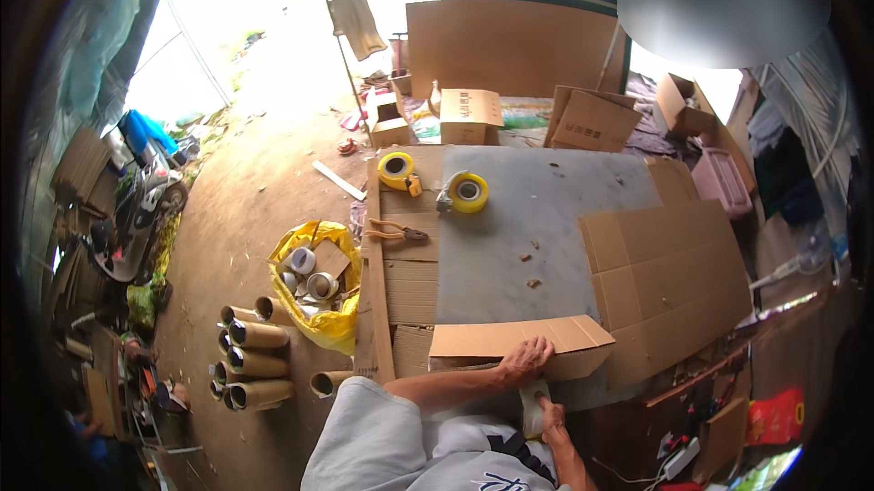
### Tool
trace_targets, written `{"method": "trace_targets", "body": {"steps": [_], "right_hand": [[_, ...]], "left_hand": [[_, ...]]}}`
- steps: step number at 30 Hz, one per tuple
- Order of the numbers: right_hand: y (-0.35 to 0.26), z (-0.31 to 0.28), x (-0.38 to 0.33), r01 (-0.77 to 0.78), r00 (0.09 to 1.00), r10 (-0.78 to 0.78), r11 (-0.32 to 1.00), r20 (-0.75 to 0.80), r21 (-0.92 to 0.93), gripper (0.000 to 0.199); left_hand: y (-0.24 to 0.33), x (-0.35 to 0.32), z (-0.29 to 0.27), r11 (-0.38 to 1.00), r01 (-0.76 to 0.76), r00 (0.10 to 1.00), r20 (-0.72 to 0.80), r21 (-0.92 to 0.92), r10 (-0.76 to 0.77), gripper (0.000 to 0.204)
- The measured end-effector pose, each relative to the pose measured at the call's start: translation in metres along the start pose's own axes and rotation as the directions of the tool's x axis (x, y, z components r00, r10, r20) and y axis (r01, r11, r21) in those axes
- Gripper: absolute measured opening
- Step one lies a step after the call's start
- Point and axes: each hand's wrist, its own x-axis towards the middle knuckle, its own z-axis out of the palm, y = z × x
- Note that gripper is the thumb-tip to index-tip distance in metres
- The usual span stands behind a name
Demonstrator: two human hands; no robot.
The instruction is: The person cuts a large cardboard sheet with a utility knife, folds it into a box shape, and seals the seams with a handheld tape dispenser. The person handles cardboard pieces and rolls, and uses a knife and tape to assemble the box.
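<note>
A long, low cardboard box [521, 336] lies at the near edge of the table, its brown top panel facing up. Across its near side reaches my left hand [526, 360], fingers bent over the panel and pressing it down. Just below, close to my body, my right hand [552, 418] is closed around a pale, band-like thing with a yellowish lower end, which looks like a roll of tape [532, 409] seen edge-on. Part of it is hidden by my fingers. The box's near side is partly covered by my left forearm.
On the table [519, 245] lie two yellow tape rolls [470, 192], orange-handled pliers [398, 232] and a flat cardboard sheet [669, 277]. Left on the floor are a yellow bag [344, 332] of scraps and several cardboard tubes [259, 362]. More boxes [471, 116] stand beyond.
</note>
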Motion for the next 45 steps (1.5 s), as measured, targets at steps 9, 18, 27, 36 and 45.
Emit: {"method": "trace_targets", "body": {"steps": [9, 18, 27, 36, 45], "right_hand": [[-0.048, 0.006, -0.020, -0.169, 0.983, 0.148, 0.958, -0.106, -0.232, 0.041], [0.015, -0.029, 0.019, -0.149, 0.953, 0.130, 0.987, 0.274, 0.053, 0.035], [-0.095, 0.029, -0.003, -0.396, 0.858, 0.402, 0.914, 0.319, -0.088, 0.026], [0.013, -0.015, -0.031, -0.315, 0.862, 0.310, 0.948, 0.401, -0.055, 0.027], [0.029, -0.147, -0.133, -0.015, 0.997, 0.039, 0.948, -0.070, 0.317, 0.043]], "left_hand": [[0.006, 0.000, -0.028, 1.000, 0.021, 0.992, 0.122, -0.015, -0.019, 0.050], [0.009, 0.000, -0.011, 0.999, 0.027, 0.997, 0.068, 0.025, -0.029, 0.041], [0.007, 0.000, -0.003, 0.998, 0.053, 0.998, 0.028, 0.040, -0.055, 0.028], [0.040, 0.003, -0.032, 0.970, 0.237, 0.967, 0.111, -0.049, -0.230, 0.036], [-0.008, -0.002, -0.004, 0.956, 0.275, 0.946, 0.209, -0.105, -0.249, 0.070]]}}
